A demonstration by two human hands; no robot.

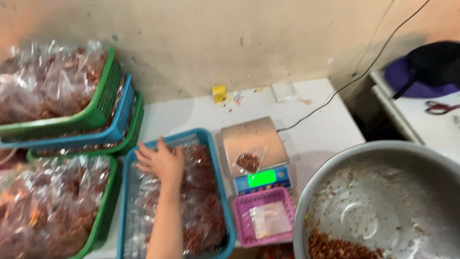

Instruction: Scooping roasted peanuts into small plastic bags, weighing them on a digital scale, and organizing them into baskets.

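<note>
Only one hand shows: the left hand [160, 160] reaches forward from the bottom edge, palm down and fingers spread, clamped on nothing, and rests on the clear plastic packets of reddish-brown food [201, 211] at the far end of the blue plastic basket [216, 158]; the right hand is out of view. That blue basket sits on the white table [316, 124], its packets filling the right side and its left side showing bare mesh. Just right of it stands the small digital scale with a steel platform and a glowing green display [261, 178], and on the platform lies a small clear bag with a little of the reddish-brown food [249, 162]. Directly in front of the scale is a small pink plastic basket [239, 211] holding flat empty clear bags. At the lower right a large round metal basin [383, 201] holds a remnant of the same reddish-brown food along its near edge. To the left, green baskets [103, 103] heaped with filled packets are stacked with another blue one between them, and a further green basket [108, 211] sits just beside the basket under the hand. Red-handled scissors [441, 107] lie on a separate surface at far right.
</note>
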